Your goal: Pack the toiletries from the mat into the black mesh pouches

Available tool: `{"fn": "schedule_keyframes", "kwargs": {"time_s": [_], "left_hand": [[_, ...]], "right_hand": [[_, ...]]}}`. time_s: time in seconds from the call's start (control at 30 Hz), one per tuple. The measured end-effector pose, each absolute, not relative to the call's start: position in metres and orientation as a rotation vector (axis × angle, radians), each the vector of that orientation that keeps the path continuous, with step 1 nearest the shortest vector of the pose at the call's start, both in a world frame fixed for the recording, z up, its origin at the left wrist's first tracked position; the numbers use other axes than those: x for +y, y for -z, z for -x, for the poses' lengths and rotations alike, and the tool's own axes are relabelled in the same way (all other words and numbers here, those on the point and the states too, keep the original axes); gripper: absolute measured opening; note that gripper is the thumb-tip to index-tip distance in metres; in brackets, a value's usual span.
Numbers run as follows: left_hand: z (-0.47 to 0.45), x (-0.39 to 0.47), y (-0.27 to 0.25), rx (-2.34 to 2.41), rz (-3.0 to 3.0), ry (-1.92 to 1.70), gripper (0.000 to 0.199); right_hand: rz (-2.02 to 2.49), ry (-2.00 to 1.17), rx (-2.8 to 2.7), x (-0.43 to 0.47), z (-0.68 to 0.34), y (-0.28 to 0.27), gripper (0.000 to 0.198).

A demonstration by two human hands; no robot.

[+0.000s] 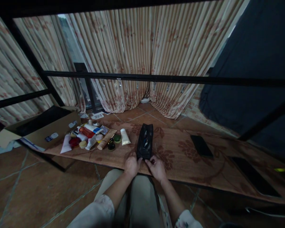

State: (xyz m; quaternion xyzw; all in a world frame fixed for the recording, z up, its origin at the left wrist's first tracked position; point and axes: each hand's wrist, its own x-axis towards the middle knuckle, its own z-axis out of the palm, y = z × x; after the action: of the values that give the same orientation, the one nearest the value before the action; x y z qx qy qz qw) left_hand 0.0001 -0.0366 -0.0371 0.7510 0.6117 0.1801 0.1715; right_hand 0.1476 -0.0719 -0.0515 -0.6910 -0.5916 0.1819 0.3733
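Note:
A black pouch (145,142), partly see-through, lies lengthwise on the cloth-covered bench in front of me. Some light items show faintly inside it, too dim to name. At its near end, my left hand (132,165) pinches the left corner with thumb and fingers. My right hand (157,167) grips the right corner in the same way. To the left of the pouch lies a cream-coloured tube (125,136) with a white cap. Beyond that is a pile of cosmetics with a red bottle (85,132), a tan tube (106,139) and several small jars.
An open cardboard box (49,129) with black material in it stands at the bench's left end. On the right lie a dark flat rectangle (201,145) and a longer dark panel (255,175). A black metal bar (142,77) crosses before the curtains (133,47).

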Motion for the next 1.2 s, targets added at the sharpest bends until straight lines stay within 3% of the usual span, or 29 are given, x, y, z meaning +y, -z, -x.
{"fn": "schedule_keyframes", "kwargs": {"time_s": [0.37,1.2], "left_hand": [[0.009,-0.033,0.037,1.637,-2.042,-0.577,0.016],[0.012,-0.033,0.039,1.563,-1.951,-0.63,0.009]], "right_hand": [[1.802,-0.452,-1.539,-0.073,-0.147,0.051,0.031],[1.872,-0.411,-1.537,-0.073,-0.144,0.05,0.03]]}}
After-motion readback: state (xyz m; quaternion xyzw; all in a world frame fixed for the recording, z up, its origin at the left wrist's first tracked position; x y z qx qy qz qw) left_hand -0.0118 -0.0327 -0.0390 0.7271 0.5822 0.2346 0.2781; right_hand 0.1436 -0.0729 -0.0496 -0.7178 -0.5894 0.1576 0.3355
